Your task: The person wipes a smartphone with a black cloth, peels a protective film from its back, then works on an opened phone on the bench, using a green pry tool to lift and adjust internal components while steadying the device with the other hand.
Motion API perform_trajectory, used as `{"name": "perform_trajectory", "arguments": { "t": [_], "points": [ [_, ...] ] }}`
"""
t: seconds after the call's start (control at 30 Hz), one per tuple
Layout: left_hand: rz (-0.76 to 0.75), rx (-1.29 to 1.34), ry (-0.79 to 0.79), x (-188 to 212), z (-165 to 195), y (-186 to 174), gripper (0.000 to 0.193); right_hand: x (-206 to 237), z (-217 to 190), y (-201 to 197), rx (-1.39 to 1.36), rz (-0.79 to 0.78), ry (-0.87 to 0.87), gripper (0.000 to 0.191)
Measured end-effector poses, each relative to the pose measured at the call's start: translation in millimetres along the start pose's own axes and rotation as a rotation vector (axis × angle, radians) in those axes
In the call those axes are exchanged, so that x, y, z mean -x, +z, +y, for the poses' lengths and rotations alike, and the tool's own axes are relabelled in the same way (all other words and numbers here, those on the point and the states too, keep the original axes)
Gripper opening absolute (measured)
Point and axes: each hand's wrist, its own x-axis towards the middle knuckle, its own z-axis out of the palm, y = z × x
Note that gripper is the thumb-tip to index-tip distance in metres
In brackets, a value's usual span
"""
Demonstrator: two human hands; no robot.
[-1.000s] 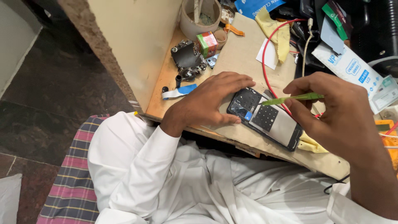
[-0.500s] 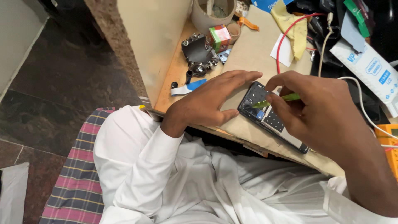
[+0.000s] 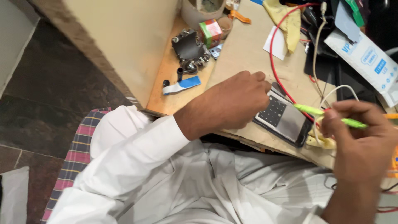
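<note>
A white flat packet (image 3: 365, 58) with blue printing is seen at the bench's far right edge. A small red and green box (image 3: 210, 32) is stood near the grey tub at the back. The phone's dark screen (image 3: 284, 120) is laid flat, partly covered by the left hand (image 3: 234, 103).

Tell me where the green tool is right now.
In the head view, the green tool is at the right, pinched in the right hand, its tip just past the right end of the opened phone that the left hand steadies.
</note>
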Motion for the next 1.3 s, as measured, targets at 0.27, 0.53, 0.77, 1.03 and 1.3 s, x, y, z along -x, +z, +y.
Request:
{"name": "perform_trajectory", "arguments": {
  "t": [0.27,0.53,0.77,1.03,1.3],
  "points": [
    [-0.37,0.019,-0.155,-31.8,5.5,-12.3,0.008,20.4,25.2,-3.0,-0.072,-0.055,0.072,0.015],
    [-0.105,0.529,-0.175,-40.9,-45.9,-23.0,0.027,16.3,19.1,-5.3,-0.046,-0.002,0.095,0.017],
    [0.141,0.157,-0.291,-24.9,-50.2,-4.0,0.039,-10.4,-23.2,12.3,0.174,-0.212,-0.131,0.02],
    [0.303,0.401,-0.366,58.7,6.5,-1.7,0.066,-43.8,-59.2,50.9,0.475,-0.472,-0.379,0.017],
    [0.358,0.447,-0.371,64.5,4.5,4.5,0.064,-49.9,-76.2,65.5,0.624,-0.565,-0.329,0.02]
  ]
}}
